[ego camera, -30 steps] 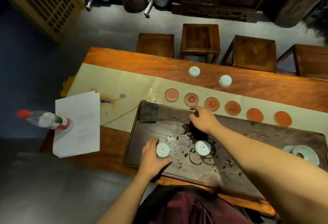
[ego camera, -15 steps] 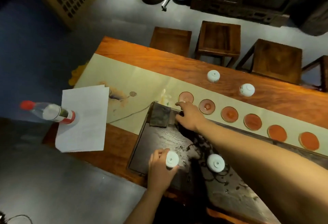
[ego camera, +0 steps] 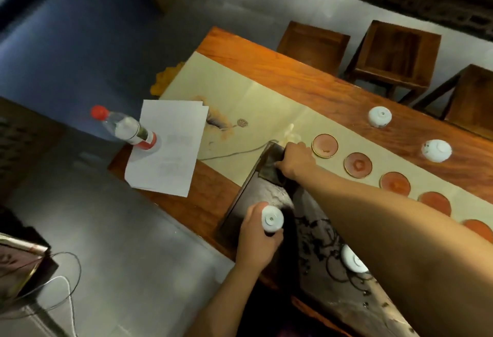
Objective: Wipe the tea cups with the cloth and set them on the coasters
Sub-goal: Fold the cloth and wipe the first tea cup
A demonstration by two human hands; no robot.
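So right now the left hand (ego camera: 257, 239) is wrapped around 1 upside-down tea cup (ego camera: 272, 220) over the dark tray (ego camera: 241, 207), low in the middle of the frame. The right hand (ego camera: 294, 159) is up at the tray's top corner, fingers closing on the dark cloth (ego camera: 270, 170). Looks like the grab-the-cloth step. Next it'd need to lift the cloth over to that cup, wipe it, then go for the nearest coaster (ego camera: 325, 145). All 6 coasters I can see are bare.
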